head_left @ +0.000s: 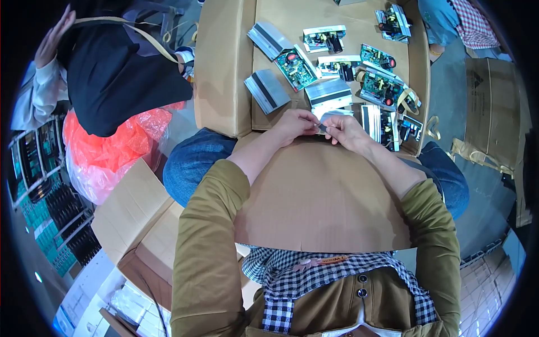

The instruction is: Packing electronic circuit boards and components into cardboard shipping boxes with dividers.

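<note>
My left hand [295, 126] and my right hand [347, 133] meet at the near edge of an open cardboard box, fingertips pinched close together. Between them is a small dark piece [322, 128], too small to name; the fingers of both hands close on it. Just beyond my hands lies a silver metal heat sink [328, 92]. Several green circuit boards with silver heat sinks, such as this circuit board [296, 68], are spread in the box. To the right of my right hand, another heat-sink board [380, 124] lies near the box's side.
A brown cardboard flap [320, 196] lies across my lap. Left of the box, a person's hand [54, 36] holds a tan strap beside black cloth. Pink plastic wrap [115, 146] and an open carton [135, 219] stand at the left; a tall cardboard box [491, 106] stands right.
</note>
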### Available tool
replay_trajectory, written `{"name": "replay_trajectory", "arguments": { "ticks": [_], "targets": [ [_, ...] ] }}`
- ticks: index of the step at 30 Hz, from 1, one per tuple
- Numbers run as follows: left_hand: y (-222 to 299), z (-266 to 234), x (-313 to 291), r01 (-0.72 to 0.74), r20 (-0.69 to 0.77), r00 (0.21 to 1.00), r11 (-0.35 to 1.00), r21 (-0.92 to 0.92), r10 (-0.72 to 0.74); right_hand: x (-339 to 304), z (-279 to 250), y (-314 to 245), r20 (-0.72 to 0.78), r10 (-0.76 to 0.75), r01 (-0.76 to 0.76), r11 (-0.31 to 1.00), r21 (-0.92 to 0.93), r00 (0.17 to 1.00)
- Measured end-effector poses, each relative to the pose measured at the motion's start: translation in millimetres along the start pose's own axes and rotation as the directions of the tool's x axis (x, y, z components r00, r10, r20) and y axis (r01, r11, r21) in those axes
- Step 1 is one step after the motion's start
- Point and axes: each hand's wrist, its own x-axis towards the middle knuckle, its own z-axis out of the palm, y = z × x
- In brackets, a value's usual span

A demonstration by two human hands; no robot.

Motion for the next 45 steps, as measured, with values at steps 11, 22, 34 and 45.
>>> {"name": "replay_trajectory", "arguments": {
  "ticks": [11,22,34,45],
  "targets": [
    [2,4,-4,-0.046,0.0,0.999,0.989,0.144,0.046,18,11,19,-0.052,0.031,-0.035,0.996,-0.084,0.998],
    [-4,2,-1,-0.106,0.018,0.994,0.98,0.17,0.104,-1,-4,0,-0.209,-0.117,-0.033,0.8,-0.599,0.971],
    [-3,3,0,-0.132,-0.002,0.991,0.971,0.201,0.135,0,-4,7,-0.21,-0.069,0.002,0.953,-0.303,0.975],
    [-5,-2,2,-0.194,-0.051,0.977,0.966,0.17,0.205,11,-6,4,-0.119,0.103,-0.108,0.994,-0.033,0.988]
  ]
}}
